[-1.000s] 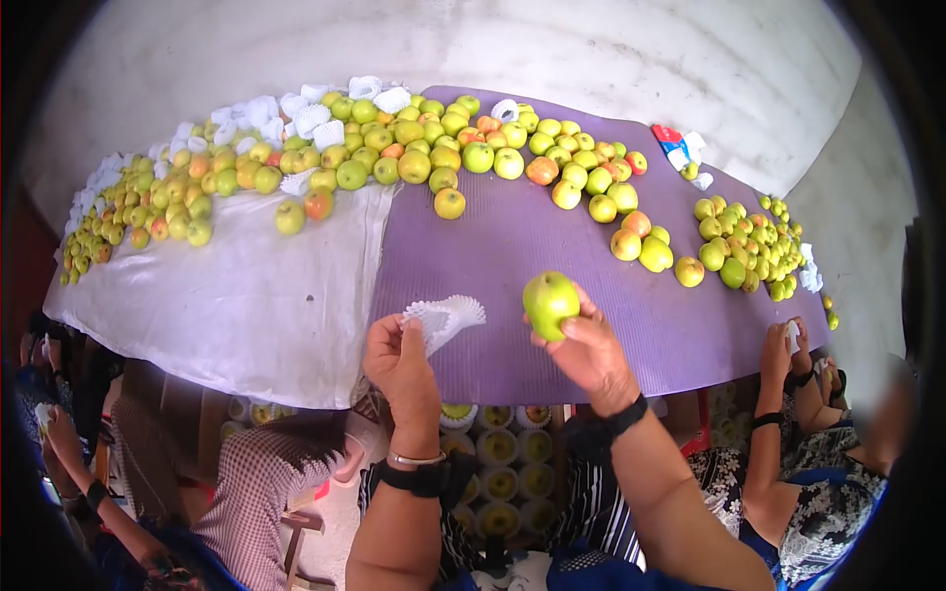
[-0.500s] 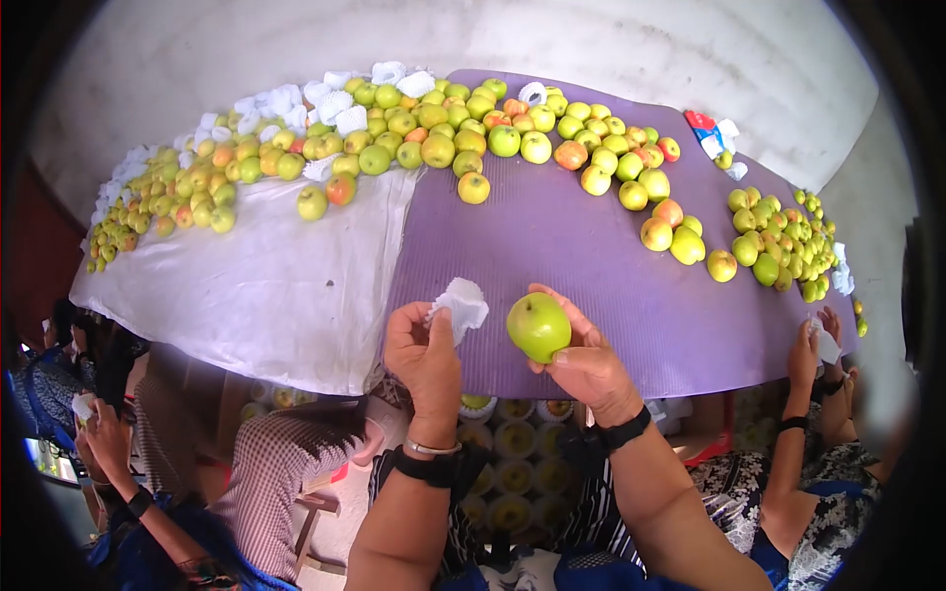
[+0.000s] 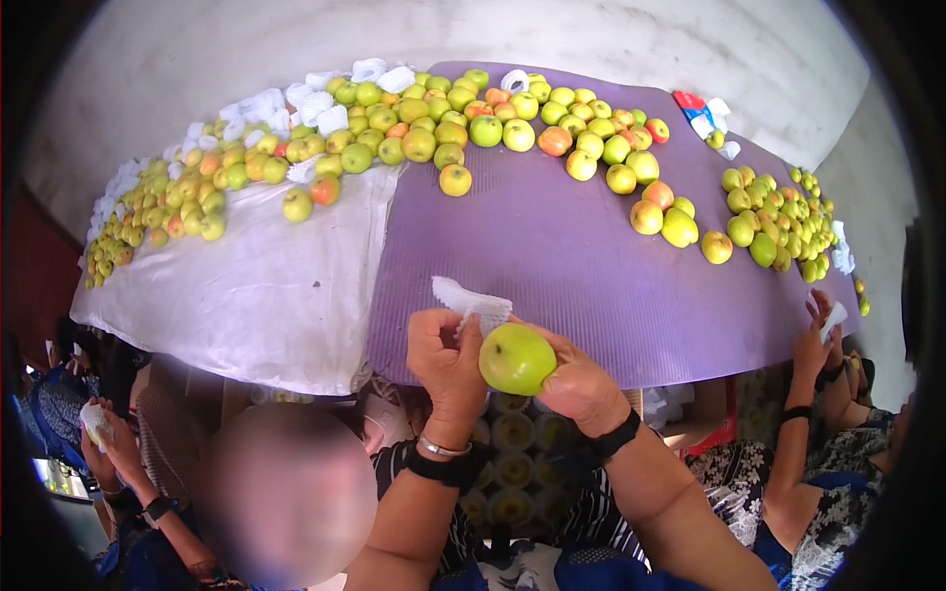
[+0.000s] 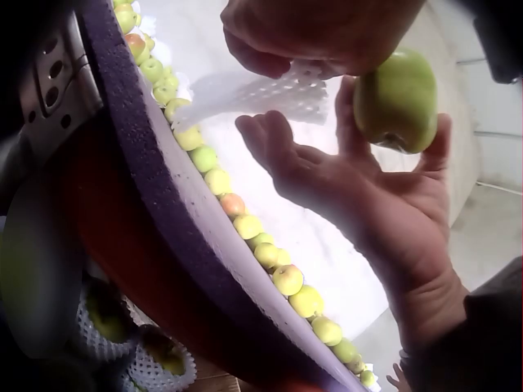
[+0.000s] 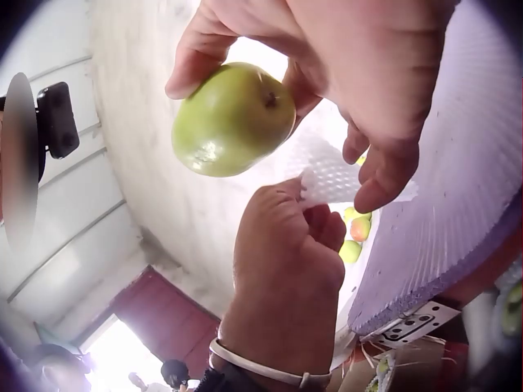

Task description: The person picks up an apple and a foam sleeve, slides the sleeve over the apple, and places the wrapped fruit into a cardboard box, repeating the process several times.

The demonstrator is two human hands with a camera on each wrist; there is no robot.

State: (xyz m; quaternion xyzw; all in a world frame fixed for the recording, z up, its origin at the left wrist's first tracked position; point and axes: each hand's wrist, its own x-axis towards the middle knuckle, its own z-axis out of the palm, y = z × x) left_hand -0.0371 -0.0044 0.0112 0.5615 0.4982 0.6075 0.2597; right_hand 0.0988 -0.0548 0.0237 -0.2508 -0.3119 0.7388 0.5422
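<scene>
A green apple (image 3: 517,360) is held between the thumb and fingers of my right hand (image 3: 588,392), over the near edge of the purple mat. My left hand (image 3: 448,364) pinches a white foam net sleeve (image 3: 473,301) just left of the apple. In the left wrist view the sleeve (image 4: 290,96) hangs from curled fingers, with the apple (image 4: 398,102) beyond it. The right wrist view shows thumb and fingers on opposite sides of the apple (image 5: 233,121), while the sleeve (image 5: 331,173) is beside it, outside the fruit.
A long row of apples (image 3: 419,145) runs along the back of the purple mat (image 3: 473,246) and the white sheet (image 3: 246,286). Loose foam sleeves (image 3: 261,103) lie at the back left. Netted apples (image 3: 512,470) fill a box below the table edge. Other people sit at both sides.
My hands have come together: the apple moved left and down toward the sleeve, and my left hand moved right. A blurred head has come into view at lower left.
</scene>
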